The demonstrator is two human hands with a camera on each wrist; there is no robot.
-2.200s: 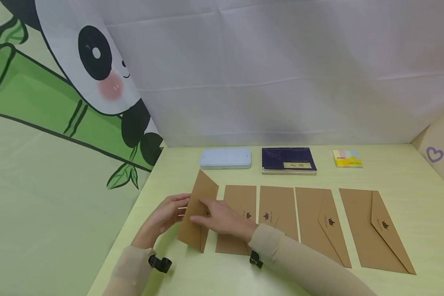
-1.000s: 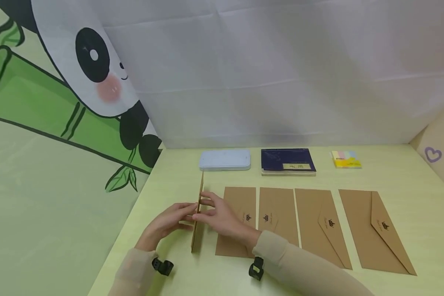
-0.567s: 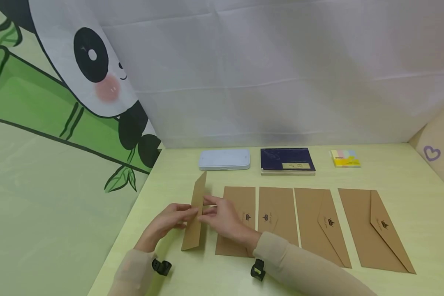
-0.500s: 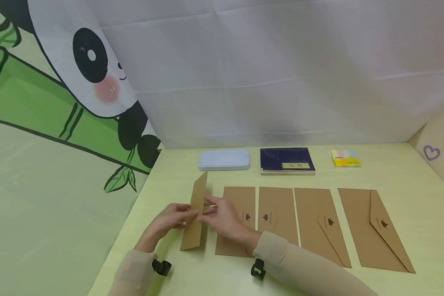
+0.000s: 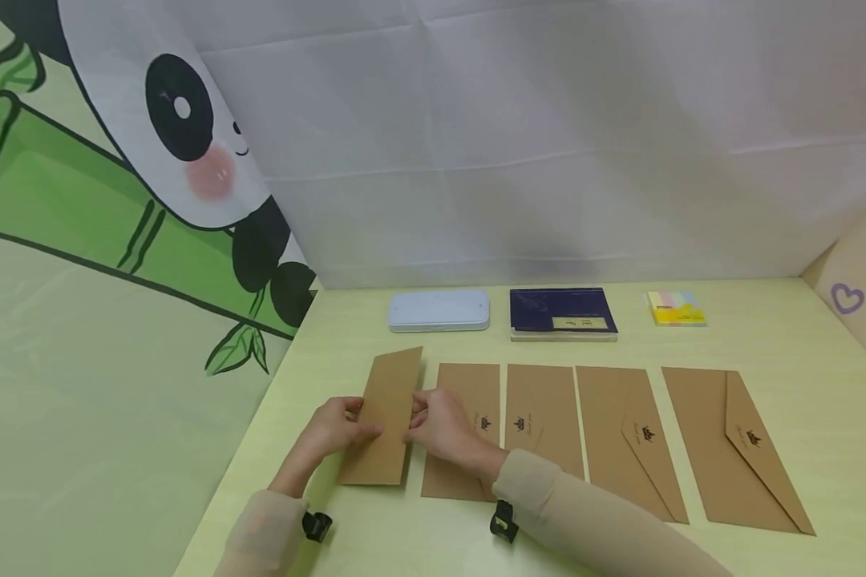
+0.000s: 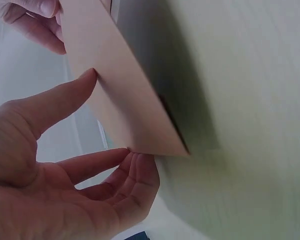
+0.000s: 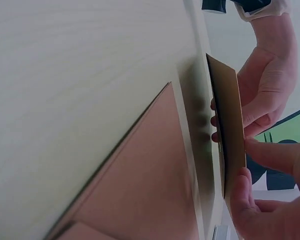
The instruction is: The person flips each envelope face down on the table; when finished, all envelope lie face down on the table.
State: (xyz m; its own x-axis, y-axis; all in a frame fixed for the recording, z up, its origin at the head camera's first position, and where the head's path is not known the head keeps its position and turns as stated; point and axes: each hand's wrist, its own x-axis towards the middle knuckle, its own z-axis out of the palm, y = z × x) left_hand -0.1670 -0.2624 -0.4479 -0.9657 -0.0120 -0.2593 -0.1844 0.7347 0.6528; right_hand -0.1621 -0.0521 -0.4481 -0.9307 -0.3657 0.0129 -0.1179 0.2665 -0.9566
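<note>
A brown kraft paper envelope (image 5: 391,381) tilts just above the left part of the table, its plain face up. My left hand (image 5: 335,429) holds its left edge, thumb on the plain face and fingers beneath, as the left wrist view shows. On the opposite edge, my right hand (image 5: 443,425) pinches the envelope between thumb and fingers. To the right lies a row of similar envelopes with crown prints: one (image 5: 469,385) partly under my right hand, then another (image 5: 541,393), a third (image 5: 609,401) and the rightmost (image 5: 700,433).
Along the back of the table (image 5: 758,328) stand a pale blue flat case (image 5: 439,311), a dark blue notebook (image 5: 559,308) and a pack of coloured sticky notes (image 5: 677,308). Behind them hangs a white cloth (image 5: 548,160). A panda-and-bamboo picture covers the left wall (image 5: 115,361).
The held envelope has turned over: its printed flap side showed first, then it stood edge-on, and now its plain face is up and lowered nearer the table. The row of envelopes has not moved.
</note>
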